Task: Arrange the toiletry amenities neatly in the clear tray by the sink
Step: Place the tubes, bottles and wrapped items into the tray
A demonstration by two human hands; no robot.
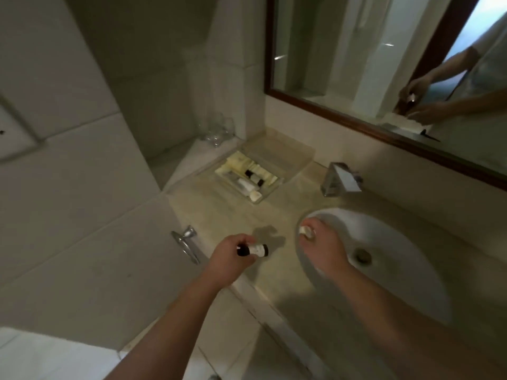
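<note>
At the counter's near edge, left hand [230,256]: fingers curled round a dark-capped bottle [256,249], which it holds sideways.
Over the sink [397,242] rim, right hand [321,250]: pinching a small white item [306,232]. I can't tell what it is.
Handling: the bottle looks light, stiff and slick, so grip the body, not the cap.
Farther back, tray [288,160]: amenities bunched at its left end.

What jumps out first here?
The two hands in the foreground: the left hand grips a small dark-capped bottle over the counter, while the right hand holds a small white item at the sink rim. Behind them, the clear tray holds bottles and packets.
</note>
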